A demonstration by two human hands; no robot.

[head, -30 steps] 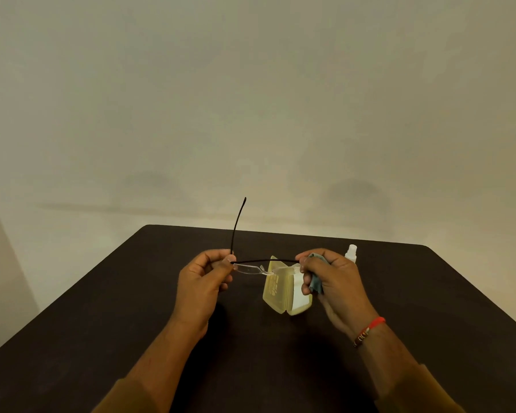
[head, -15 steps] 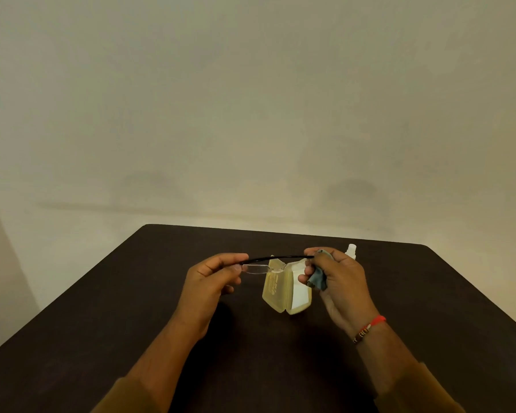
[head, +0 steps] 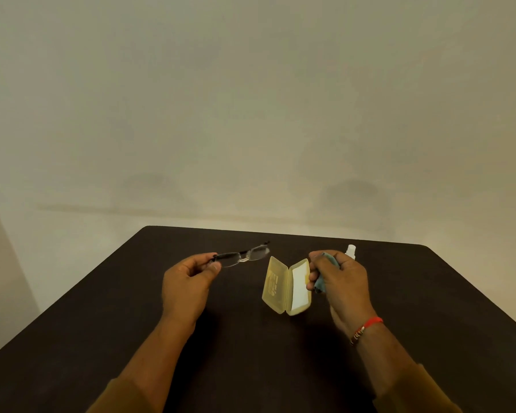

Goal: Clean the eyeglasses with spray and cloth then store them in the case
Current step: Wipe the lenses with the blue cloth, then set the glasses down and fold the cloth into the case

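My left hand (head: pixel 188 281) pinches the left end of the eyeglasses (head: pixel 242 256), which have clear lenses and a thin dark frame; both temples look folded in. The glasses hang above the table, left of the case. A yellow translucent case (head: pixel 276 286) lies open in the middle of the dark table (head: pixel 102 308), with a white lining in its right half. My right hand (head: pixel 340 278) is closed around a crumpled blue-grey cloth (head: pixel 320 283), just right of the case. The white top of a spray bottle (head: pixel 351 251) shows behind that hand.
The table's far edge runs just behind the bottle, and its right corner is rounded. A plain pale wall stands beyond. A red thread band sits on my right wrist (head: pixel 367 327).
The glasses' raised temple has folded down. My right hand let go of the glasses and kept the cloth. My left hand carried the glasses to the left, away from the case.
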